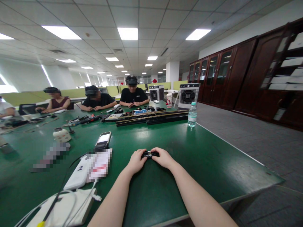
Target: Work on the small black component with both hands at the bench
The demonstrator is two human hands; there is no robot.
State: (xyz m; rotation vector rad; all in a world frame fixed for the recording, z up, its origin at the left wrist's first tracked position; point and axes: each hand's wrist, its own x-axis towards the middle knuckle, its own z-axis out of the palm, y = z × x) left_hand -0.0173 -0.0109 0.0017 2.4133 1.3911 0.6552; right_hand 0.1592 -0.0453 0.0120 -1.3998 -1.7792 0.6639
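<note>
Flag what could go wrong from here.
The small dark object, held between the left hand and right hand, could slip from their grip. The upright water bottle near the edge of the green table might topple if knocked. The white plug beside the left forearm could get snagged.

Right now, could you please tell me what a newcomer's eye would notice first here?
Probably the left hand and right hand, holding a small black part between them, below the picture's centre. Next, perhaps, the bottle near the right edge of the table, and the white block marked 2, left of the hands.
</note>
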